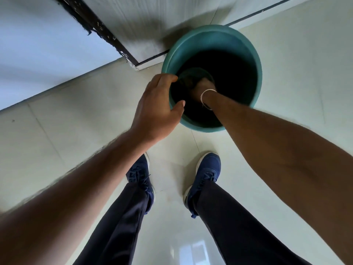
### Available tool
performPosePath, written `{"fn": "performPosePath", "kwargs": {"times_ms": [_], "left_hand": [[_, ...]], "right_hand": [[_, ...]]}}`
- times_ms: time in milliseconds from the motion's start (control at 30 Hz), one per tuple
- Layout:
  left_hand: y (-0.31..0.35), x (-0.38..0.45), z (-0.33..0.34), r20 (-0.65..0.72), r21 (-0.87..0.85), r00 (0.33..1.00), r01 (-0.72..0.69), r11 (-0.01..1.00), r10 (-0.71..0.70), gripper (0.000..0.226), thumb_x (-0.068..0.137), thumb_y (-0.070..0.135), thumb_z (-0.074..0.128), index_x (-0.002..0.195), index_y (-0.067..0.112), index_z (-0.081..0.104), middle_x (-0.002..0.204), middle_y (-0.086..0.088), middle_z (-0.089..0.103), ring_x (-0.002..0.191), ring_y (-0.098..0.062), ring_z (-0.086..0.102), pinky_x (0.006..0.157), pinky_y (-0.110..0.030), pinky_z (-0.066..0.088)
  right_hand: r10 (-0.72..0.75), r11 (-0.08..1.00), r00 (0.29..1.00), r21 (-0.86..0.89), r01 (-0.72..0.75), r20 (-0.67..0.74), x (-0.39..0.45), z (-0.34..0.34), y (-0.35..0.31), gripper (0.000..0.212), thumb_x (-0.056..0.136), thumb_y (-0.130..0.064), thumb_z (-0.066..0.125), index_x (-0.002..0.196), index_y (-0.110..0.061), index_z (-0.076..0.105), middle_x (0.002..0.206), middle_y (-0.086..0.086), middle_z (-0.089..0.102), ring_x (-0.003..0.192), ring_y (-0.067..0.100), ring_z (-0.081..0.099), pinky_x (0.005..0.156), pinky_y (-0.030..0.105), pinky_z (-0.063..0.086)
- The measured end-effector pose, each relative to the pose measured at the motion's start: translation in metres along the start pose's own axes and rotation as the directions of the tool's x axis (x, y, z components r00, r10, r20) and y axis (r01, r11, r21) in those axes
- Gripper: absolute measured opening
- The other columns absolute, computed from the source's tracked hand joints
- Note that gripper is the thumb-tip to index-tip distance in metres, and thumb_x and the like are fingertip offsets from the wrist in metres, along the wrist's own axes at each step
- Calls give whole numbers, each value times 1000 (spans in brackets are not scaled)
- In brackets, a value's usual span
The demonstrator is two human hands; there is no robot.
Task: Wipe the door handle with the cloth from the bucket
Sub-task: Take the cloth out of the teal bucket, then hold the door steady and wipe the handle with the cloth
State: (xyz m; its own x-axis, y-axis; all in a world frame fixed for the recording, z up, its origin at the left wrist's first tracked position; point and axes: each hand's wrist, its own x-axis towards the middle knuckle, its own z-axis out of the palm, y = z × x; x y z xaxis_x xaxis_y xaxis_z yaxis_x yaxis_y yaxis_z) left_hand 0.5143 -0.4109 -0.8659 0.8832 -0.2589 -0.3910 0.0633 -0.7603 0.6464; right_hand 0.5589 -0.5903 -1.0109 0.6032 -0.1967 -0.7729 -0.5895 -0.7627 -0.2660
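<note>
A teal bucket (pixel 246 50) stands on the tiled floor by the wall, and its inside is dark. My left hand (pixel 156 104) clasps its near-left rim, fingers curled over the edge and thumb inside. My right hand (pixel 202 88), with a thin band at the wrist, reaches deep into the bucket. Its fingers meet a dark, brownish cloth (pixel 188 82) beside a curved green edge. Shadow hides the fingers, so the grip is unclear. No door handle is in view.
A white panel with a dark, rough-edged frame strip (pixel 99 29) rises at the top left. My two blue shoes (pixel 206 175) stand on the pale glossy tiles just short of the bucket. A dark skirting line runs along the wall behind it.
</note>
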Motion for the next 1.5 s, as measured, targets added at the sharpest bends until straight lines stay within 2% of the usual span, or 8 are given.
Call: {"fn": "performPosePath", "kwargs": {"times_ms": [267, 467, 600, 733, 933, 1067, 1233, 1500], "left_hand": [[77, -15, -67, -31, -62, 998, -47, 997, 45, 40, 107, 25, 65, 144, 11, 59, 141, -9, 68, 127, -24, 66, 107, -35, 56], [169, -55, -152, -1, -270, 1000, 17, 963, -17, 39, 106, 45, 61, 134, 18, 64, 127, 0, 75, 118, -17, 72, 102, -46, 62], [236, -105, -217, 332, -652, 939, 293, 699, -84, 50, 107, 49, 64, 142, 14, 66, 131, -4, 79, 123, -18, 76, 101, -34, 64], [283, -167, -278, 456, -759, 889, 369, 537, 33, 55, 111, 46, 52, 152, 11, 60, 143, -13, 73, 136, -29, 70, 114, -49, 58], [316, -244, -343, 178, -785, 976, 219, 580, -127, 41, 91, 26, 87, 120, -2, 76, 99, -27, 77, 85, -33, 70, 81, -44, 57], [322, -297, -378, 10, -717, 995, 78, 693, -101, 33, 92, 17, 88, 117, 1, 74, 95, -9, 78, 78, -15, 73, 67, -31, 61], [317, -347, -408, -169, -628, 980, -25, 778, -105, 21, 92, 15, 88, 105, 13, 71, 100, -9, 82, 85, -19, 80, 65, -29, 65], [287, -452, -434, -351, -775, 862, -48, 630, -366, 24, 104, 27, 75, 116, 6, 73, 91, -12, 83, 79, -26, 81, 64, -31, 62]], "right_hand": [[-24, 919, 980, 381, 99, -196, -169, -107, -31, 16, 93, -29, 69, 103, -16, 66, 89, -3, 67, 80, 17, 62, 63, 24, 43], [-62, 784, 931, 560, 268, -360, -332, -190, -57, 26, 83, -29, 63, 102, -12, 66, 85, -2, 68, 76, 19, 62, 69, 28, 49], [-94, 610, 917, 705, 360, -387, -441, -242, -78, 19, 83, -24, 61, 102, -21, 66, 87, -5, 70, 83, 24, 69, 79, 41, 59], [-134, 454, 924, 806, 379, -359, -536, -282, -94, 20, 86, -18, 63, 104, -25, 71, 96, 5, 74, 93, 26, 72, 90, 48, 61], [-29, 772, 868, 541, 335, -495, -637, -298, -115, 36, 94, -32, 74, 126, -18, 64, 111, 2, 75, 97, 25, 76, 88, 43, 65], [-144, 838, 748, 323, 440, -648, -691, -282, -137, 47, 96, -29, 74, 137, -15, 55, 121, 1, 73, 98, 24, 75, 88, 44, 65], [-302, 757, 788, 367, 541, -537, -716, -263, -167, 39, 106, -25, 64, 144, -17, 62, 124, -2, 75, 105, 11, 70, 89, 9, 53], [-633, 590, 732, 454, 667, -252, -764, -238, -223, 29, 109, -33, 58, 135, -24, 69, 127, 3, 70, 105, 7, 74, 92, 29, 63]]}}
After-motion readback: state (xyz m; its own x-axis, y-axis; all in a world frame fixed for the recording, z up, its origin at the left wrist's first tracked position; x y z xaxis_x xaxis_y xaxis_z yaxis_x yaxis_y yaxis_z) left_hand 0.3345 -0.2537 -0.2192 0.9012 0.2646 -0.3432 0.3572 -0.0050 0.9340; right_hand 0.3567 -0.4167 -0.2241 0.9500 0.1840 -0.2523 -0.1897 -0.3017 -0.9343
